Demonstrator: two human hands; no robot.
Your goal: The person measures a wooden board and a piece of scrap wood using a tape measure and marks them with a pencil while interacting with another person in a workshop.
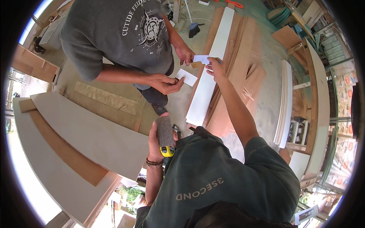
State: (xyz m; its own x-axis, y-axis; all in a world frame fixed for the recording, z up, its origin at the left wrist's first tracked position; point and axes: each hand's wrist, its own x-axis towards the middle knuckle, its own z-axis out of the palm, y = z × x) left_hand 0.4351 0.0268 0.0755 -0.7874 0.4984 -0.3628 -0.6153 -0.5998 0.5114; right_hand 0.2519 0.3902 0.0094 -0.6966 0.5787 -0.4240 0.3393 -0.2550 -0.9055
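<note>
Stretched forward, my right hand [216,71] pinches the edge of a white slip of paper [201,59]. A co-worker's hand [184,54] grips the same slip's other side. Something small and blue, perhaps a pen tip, shows at my right fingers. Lower left, my left hand [153,144] is closed around a flat grey speckled rectangular thing [164,131]. A yellow tape measure [167,151] sits right below it against my palm; whether my fingers hold it is hidden. The co-worker's other hand [165,83] holds a second white slip [187,77] with faint marks.
The co-worker [125,41] in a dark grey shirt stands facing me. Long brown boards [237,76] and a white board [211,72] lie ahead. Large white panels [91,129] fill the left. White strips [284,102] lean at the right; a broom [194,29] is farther off.
</note>
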